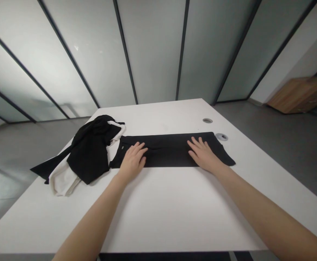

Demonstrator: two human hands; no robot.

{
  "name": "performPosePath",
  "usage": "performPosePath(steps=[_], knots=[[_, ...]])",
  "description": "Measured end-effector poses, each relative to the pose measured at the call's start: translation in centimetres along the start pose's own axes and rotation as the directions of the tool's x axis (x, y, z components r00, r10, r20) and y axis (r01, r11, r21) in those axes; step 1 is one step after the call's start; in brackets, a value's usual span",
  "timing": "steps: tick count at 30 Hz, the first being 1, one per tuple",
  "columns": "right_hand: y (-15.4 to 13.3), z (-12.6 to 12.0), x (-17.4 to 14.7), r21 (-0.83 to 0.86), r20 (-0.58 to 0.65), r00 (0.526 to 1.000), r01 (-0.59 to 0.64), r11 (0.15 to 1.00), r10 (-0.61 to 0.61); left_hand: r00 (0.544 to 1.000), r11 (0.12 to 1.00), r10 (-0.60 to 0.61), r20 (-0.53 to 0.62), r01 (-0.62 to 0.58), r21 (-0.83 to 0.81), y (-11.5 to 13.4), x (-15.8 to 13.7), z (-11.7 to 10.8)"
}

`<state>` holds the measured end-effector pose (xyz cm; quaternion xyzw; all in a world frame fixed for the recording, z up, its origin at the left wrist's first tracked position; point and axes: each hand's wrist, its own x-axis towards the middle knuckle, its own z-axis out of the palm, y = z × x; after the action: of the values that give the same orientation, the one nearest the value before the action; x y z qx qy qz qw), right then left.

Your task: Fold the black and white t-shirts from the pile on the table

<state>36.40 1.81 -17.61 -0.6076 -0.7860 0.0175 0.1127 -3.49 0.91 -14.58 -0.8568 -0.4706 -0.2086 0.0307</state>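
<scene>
A black garment [166, 146], folded into a long flat strip, lies across the white table; it looks like a pair of trousers or shorts, though its kind is not certain. My left hand [133, 159] rests open on its left part, fingers spread over the cloth. On the right part lies my right hand [202, 154], also open with the fingers apart and palm down. Faint creases run through the cloth between the hands. A small light mark shows near the garment's left end.
A loose heap of black and white clothes [90, 152] lies left of the folded garment, partly hanging over the white table's [175, 214] left edge. Two round cable holes [207, 120] sit at the right. Frosted glass panels [153, 50] stand behind; a wooden cabinet [297, 95] is far right.
</scene>
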Motion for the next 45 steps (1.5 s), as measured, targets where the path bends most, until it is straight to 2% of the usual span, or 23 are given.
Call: performPosePath(steps=[3, 6, 11, 14, 17, 23, 28, 33, 36, 38, 41, 43, 45], knots=[[-2.3, 0.4, -0.1, 0.049, 0.088, 0.985, 0.146, 0.988, -0.150, 0.982, 0.996, 0.086, 0.168, -0.086, -0.006, 2.4, 0.2, 2.2], [-2.5, 0.7, -0.1, 0.039, 0.146, 0.983, 0.109, 0.993, -0.114, 0.970, 0.999, 0.009, 0.244, -0.017, 0.031, 2.4, 0.0, 3.5], [0.1, 0.1, 0.1, -0.040, 0.170, 0.979, -0.106, 0.994, 0.111, 0.955, 0.976, -0.205, 0.213, 0.182, 0.122, 0.1, -0.4, 3.3], [1.8, -0.5, 0.2, -0.095, 0.156, 0.951, -0.253, 0.963, 0.266, 0.928, 0.945, -0.301, 0.222, 0.257, 0.204, -1.4, -0.5, 2.3], [3.1, -0.8, 0.2, -0.153, 0.120, 0.921, -0.353, 0.923, 0.372, 0.904, 0.907, -0.368, 0.217, 0.299, 0.295, -2.9, -0.6, 1.3], [4.2, -0.3, 0.1, -0.185, 0.065, 0.910, -0.392, 0.901, 0.409, 0.855, 0.858, -0.476, 0.205, 0.402, 0.319, -5.5, -1.0, 0.2], [4.5, -0.2, 0.0, -0.173, 0.031, 0.907, -0.409, 0.896, 0.420, 0.870, 0.865, -0.471, 0.146, 0.422, 0.272, -6.5, -1.4, 0.5], [5.5, -0.1, 0.0, -0.118, 0.002, 0.874, -0.482, 0.868, 0.485, 0.867, 0.862, -0.485, 0.111, 0.453, 0.228, -7.7, -1.7, 0.8], [5.9, -0.2, -0.1, -0.115, -0.034, 0.856, -0.516, 0.849, 0.516, 0.864, 0.847, -0.501, 0.042, 0.480, 0.227, -8.0, -1.7, 0.6], [5.5, -0.4, -0.2, -0.127, -0.082, 0.877, -0.480, 0.868, 0.473, 0.873, 0.846, -0.487, -0.028, 0.479, 0.234, -7.5, -1.6, 0.4], [3.4, -0.6, -0.3, -0.103, -0.105, 0.954, -0.291, 0.951, 0.280, 0.908, 0.882, -0.413, -0.070, 0.418, 0.218, -5.4, -1.3, 0.6], [0.9, -0.4, -0.4, -0.027, -0.060, 0.993, -0.099, 0.995, 0.097, 0.946, 0.930, -0.324, -0.012, 0.321, 0.180, -3.0, -1.1, 1.0], [-2.2, 0.1, -0.7, 0.053, 0.000, 0.995, 0.104, 0.993, -0.104, 0.978, 0.977, -0.182, 0.097, 0.169, 0.127, -0.3, -0.9, 1.6]])
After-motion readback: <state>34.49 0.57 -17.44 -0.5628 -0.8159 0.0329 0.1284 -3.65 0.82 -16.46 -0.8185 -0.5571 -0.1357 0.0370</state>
